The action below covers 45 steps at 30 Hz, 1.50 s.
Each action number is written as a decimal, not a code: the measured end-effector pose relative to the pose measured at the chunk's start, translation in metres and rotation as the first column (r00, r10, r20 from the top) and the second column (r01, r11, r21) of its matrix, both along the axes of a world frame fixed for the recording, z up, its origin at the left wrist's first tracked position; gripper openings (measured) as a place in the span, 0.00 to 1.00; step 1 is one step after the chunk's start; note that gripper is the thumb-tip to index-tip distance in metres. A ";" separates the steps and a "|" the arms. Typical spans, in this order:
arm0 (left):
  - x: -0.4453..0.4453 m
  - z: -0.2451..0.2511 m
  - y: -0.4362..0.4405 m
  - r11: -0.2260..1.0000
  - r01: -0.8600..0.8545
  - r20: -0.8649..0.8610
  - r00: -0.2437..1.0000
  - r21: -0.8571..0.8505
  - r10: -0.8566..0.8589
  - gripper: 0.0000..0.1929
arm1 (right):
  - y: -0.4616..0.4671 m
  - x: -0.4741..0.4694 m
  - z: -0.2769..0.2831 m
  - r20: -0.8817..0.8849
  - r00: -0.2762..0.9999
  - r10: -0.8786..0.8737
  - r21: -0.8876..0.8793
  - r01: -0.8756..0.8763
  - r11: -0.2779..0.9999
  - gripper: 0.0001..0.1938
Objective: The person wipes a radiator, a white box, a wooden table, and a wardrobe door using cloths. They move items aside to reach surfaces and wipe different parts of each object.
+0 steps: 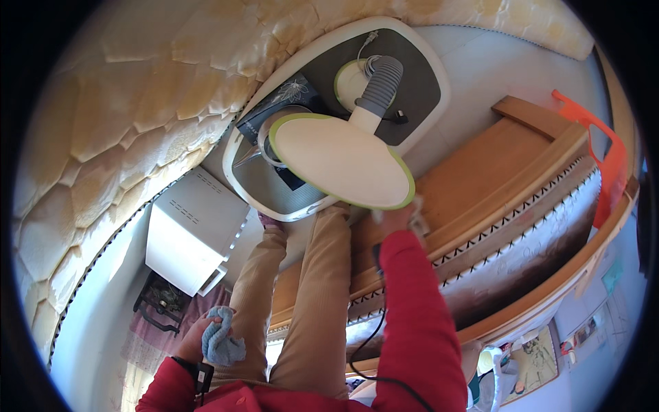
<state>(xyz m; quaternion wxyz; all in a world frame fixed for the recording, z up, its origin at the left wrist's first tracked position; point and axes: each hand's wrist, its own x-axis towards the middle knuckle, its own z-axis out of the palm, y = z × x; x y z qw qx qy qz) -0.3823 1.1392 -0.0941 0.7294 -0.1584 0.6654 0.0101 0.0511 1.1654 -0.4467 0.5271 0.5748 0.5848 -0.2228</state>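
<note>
Crumpled in my left hand (193, 337), close to my lap, is a light blue cloth (221, 337). My right hand (395, 216) is blurred and partly hidden by the lower right rim of a lamp's disc-shaped head (340, 159). A whitish, blurred thing (418, 216) shows around those fingers; whether it is held cannot be made out. The cream lamp head has a green edge and joins a grey ribbed gooseneck (382, 82). Its round base (352, 85) stands on a small white-rimmed table (443, 62), with a coiled white cord beside the neck.
A dark box with a flower print (291, 95) and a metal vessel (267, 136) share the small table. Left stands a white cabinet (195, 216). A wooden bench (479, 165) runs along the right, near an orange plastic stool (610, 149). Quilted fabric (128, 92) fills the upper left.
</note>
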 end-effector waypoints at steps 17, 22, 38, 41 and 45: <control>0.032 0.003 0.034 0.996 0.044 0.013 0.999 0.079 -0.045 0.23 | -0.020 -0.016 0.010 -0.271 0.948 -0.166 -0.386 0.051 0.921 0.20; 0.021 0.034 0.052 0.984 0.103 -0.010 0.995 0.145 -0.103 0.20 | -0.052 -0.045 0.074 -0.287 0.956 -0.056 -0.239 -0.015 0.971 0.17; 0.022 0.081 0.083 0.884 0.079 0.154 0.974 0.460 -0.168 0.19 | 0.066 0.119 0.282 -0.165 0.984 -0.070 0.670 0.163 0.724 0.16; 0.030 0.081 0.094 0.898 0.046 0.043 0.996 0.438 -0.072 0.15 | 0.023 0.112 0.247 -0.401 0.916 -0.009 0.481 0.219 0.849 0.10; 0.073 0.078 0.117 0.759 0.404 -0.110 0.906 0.511 -0.408 0.12 | 0.089 0.213 0.224 -0.286 0.928 -0.237 0.615 0.368 0.697 0.12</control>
